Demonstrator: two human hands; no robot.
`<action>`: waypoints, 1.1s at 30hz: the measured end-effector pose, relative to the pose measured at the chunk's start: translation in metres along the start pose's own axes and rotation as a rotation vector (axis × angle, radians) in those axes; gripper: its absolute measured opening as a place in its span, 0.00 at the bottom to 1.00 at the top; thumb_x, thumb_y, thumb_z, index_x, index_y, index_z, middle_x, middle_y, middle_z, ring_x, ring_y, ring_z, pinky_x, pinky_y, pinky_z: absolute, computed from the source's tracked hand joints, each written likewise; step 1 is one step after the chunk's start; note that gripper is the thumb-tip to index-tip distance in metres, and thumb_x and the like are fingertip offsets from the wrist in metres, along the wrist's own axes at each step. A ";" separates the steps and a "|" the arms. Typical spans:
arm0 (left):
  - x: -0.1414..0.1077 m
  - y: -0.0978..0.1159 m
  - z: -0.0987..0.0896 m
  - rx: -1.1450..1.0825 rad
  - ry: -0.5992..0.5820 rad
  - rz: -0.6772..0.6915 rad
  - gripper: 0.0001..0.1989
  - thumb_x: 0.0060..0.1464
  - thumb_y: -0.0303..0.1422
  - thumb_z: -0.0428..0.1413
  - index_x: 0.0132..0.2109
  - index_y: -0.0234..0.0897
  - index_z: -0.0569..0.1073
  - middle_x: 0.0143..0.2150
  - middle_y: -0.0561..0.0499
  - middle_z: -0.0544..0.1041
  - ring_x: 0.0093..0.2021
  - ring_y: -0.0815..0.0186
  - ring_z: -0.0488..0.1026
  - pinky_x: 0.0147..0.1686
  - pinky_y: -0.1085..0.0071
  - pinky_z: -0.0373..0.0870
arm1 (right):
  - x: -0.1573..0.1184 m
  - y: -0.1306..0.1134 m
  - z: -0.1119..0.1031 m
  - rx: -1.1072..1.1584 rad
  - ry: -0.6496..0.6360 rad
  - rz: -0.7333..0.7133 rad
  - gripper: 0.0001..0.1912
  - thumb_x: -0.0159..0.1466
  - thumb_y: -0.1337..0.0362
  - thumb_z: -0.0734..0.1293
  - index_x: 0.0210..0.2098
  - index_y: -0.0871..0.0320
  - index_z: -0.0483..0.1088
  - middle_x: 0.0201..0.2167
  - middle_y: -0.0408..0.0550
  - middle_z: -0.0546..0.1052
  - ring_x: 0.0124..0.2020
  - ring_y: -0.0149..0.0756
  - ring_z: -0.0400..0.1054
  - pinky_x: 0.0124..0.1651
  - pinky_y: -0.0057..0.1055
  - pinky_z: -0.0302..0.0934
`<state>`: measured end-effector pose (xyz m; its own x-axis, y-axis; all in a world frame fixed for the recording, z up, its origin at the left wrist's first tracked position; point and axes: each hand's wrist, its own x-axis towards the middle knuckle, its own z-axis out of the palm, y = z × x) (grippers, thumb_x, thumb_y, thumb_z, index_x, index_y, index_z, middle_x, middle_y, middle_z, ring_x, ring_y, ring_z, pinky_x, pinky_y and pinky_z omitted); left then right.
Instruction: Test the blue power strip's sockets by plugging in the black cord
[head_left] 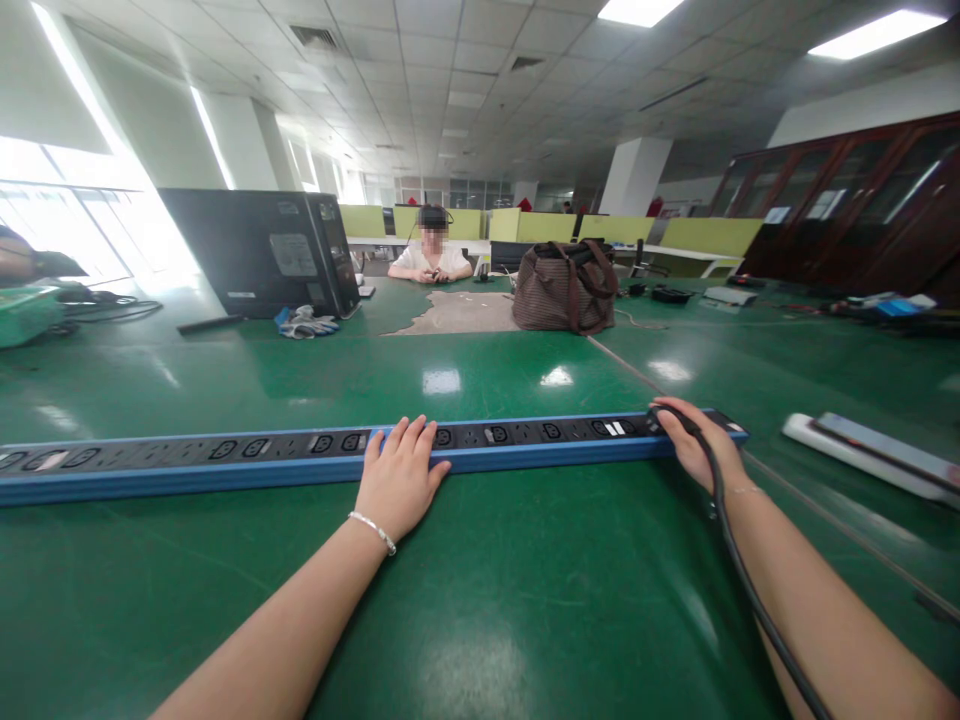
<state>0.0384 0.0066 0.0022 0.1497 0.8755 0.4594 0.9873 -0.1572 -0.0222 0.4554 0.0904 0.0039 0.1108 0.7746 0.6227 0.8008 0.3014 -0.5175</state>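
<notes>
A long blue power strip (pixel 517 457) with a black face and several sockets lies across the green table. My left hand (pixel 399 470) rests on the middle of it, palm down, fingers stretched over the sockets and thumb along the near edge. At the strip's right end, my right hand (pixel 694 440) is closed round the plug of a black power cord (pixel 726 530). The plug's tip touches the strip's face; whether it sits in a socket is hidden. From the plug, the cord runs down along my right forearm.
Farther back on the green table (pixel 465 630) stand a black computer case (pixel 262 250), work gloves (pixel 306 322) and a brown bag (pixel 562 285). A white power strip with a phone (pixel 877 455) lies at right. A person (pixel 431 250) sits across the table.
</notes>
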 end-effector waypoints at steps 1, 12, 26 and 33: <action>0.000 0.000 0.000 0.001 0.000 0.001 0.25 0.58 0.42 0.44 0.60 0.37 0.62 0.62 0.45 0.64 0.62 0.56 0.57 0.59 0.54 0.49 | 0.000 0.000 0.000 -0.006 0.001 0.000 0.22 0.59 0.46 0.58 0.40 0.55 0.71 0.43 0.51 0.76 0.46 0.46 0.69 0.51 0.44 0.60; 0.001 0.000 0.000 0.001 -0.008 -0.007 0.25 0.58 0.42 0.45 0.60 0.38 0.62 0.62 0.45 0.64 0.62 0.55 0.57 0.59 0.53 0.50 | 0.001 0.003 0.000 -0.033 -0.005 0.023 0.21 0.59 0.47 0.58 0.40 0.53 0.72 0.41 0.49 0.77 0.44 0.46 0.70 0.50 0.43 0.61; 0.000 0.000 0.001 0.002 0.001 -0.001 0.25 0.58 0.42 0.44 0.60 0.38 0.61 0.62 0.45 0.64 0.62 0.56 0.56 0.59 0.54 0.49 | 0.004 0.007 0.001 -0.034 -0.068 -0.042 0.24 0.58 0.43 0.58 0.40 0.54 0.72 0.39 0.50 0.77 0.41 0.45 0.70 0.49 0.43 0.61; 0.000 0.001 -0.002 -0.003 -0.010 -0.008 0.25 0.58 0.42 0.45 0.60 0.38 0.62 0.62 0.46 0.64 0.62 0.56 0.57 0.59 0.53 0.50 | -0.005 0.006 0.006 -0.204 -0.037 -0.070 0.22 0.61 0.47 0.55 0.42 0.51 0.72 0.40 0.48 0.78 0.41 0.46 0.71 0.53 0.49 0.56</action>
<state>0.0390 0.0061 0.0039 0.1421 0.8815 0.4503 0.9883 -0.1514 -0.0153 0.4567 0.0916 -0.0059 0.0320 0.7766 0.6291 0.9089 0.2392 -0.3415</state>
